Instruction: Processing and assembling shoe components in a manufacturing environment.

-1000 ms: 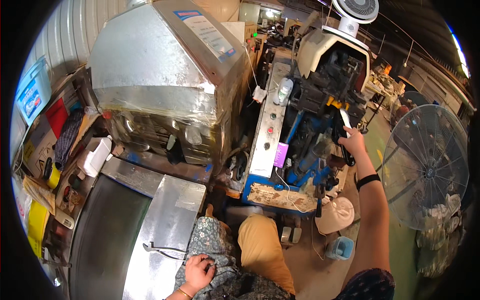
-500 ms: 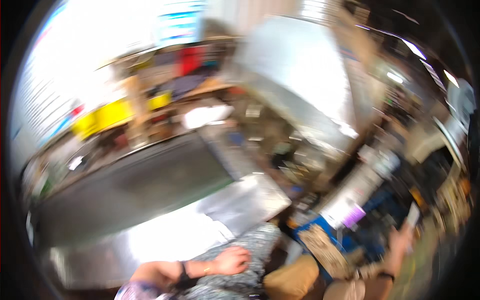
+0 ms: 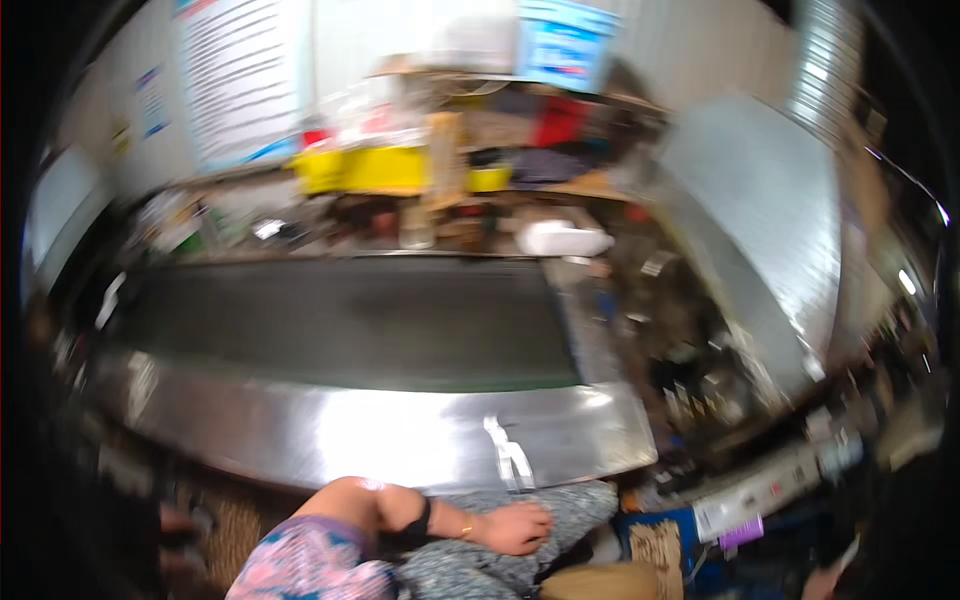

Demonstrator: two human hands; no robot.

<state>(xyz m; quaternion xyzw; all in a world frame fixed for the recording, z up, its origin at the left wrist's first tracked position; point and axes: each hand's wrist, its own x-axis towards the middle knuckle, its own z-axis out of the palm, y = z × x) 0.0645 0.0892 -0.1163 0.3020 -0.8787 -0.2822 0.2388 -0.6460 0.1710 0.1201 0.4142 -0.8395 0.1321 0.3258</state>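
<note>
My left hand (image 3: 515, 528) lies palm down on the grey patterned cloth (image 3: 570, 510) over my lap, its fingers loosely curled and no object visible in them. At the lower right edge my right hand (image 3: 826, 578) is smeared and partly lost in shadow. A slim pale object (image 3: 849, 553) shows by its fingers, too blurred to name. Ahead of my left hand, a light metal tool shaped like pliers (image 3: 509, 456) lies on the shiny front ledge of the metal bench (image 3: 240, 415).
A long dark belt or panel (image 3: 340, 320) fills the bench's middle. Behind it stand yellow bins (image 3: 385, 169) and a cluttered shelf. A large sheet-metal hood (image 3: 765, 210) slopes at the right. Beside my lap are a blue crate (image 3: 690, 530) and a long white box (image 3: 760, 495).
The view has swung left and levelled out, so the bench now lies straight across. My right hand has shifted toward the lower right edge; the left stays on my lap.
</note>
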